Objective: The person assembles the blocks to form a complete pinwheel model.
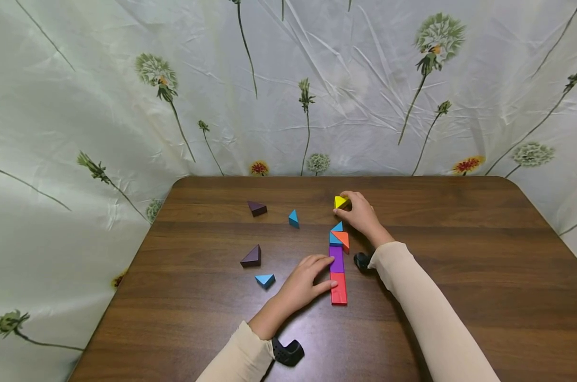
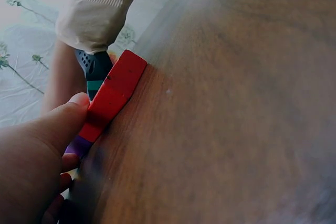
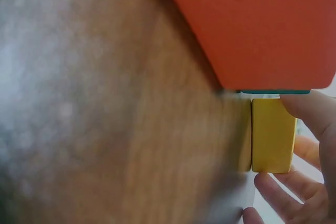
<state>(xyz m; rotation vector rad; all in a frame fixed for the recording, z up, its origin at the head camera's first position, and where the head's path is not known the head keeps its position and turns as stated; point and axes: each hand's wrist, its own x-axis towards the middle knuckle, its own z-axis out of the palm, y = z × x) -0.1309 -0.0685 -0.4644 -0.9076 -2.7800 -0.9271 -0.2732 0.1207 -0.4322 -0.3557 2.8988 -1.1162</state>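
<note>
My right hand (image 1: 359, 213) pinches a yellow triangular block (image 1: 340, 202) between thumb and fingers at the back of the table. In the right wrist view, the yellow block's (image 3: 273, 135) side face shows against the fingers. My left hand (image 1: 302, 284) rests on a row of blocks, its thumb on the red block (image 1: 338, 295) and a fingertip at the purple block (image 1: 337, 260). Beyond the purple one, a blue block (image 1: 335, 239) and an orange triangular block (image 1: 343, 240) lie together, with the orange corner jutting out to the right.
Left of the row lie two dark purple triangular blocks (image 1: 257, 208) and two blue triangular blocks (image 1: 294, 218), all apart from one another. The brown wooden table (image 1: 460, 297) ends at the back against a floral curtain (image 1: 365, 95).
</note>
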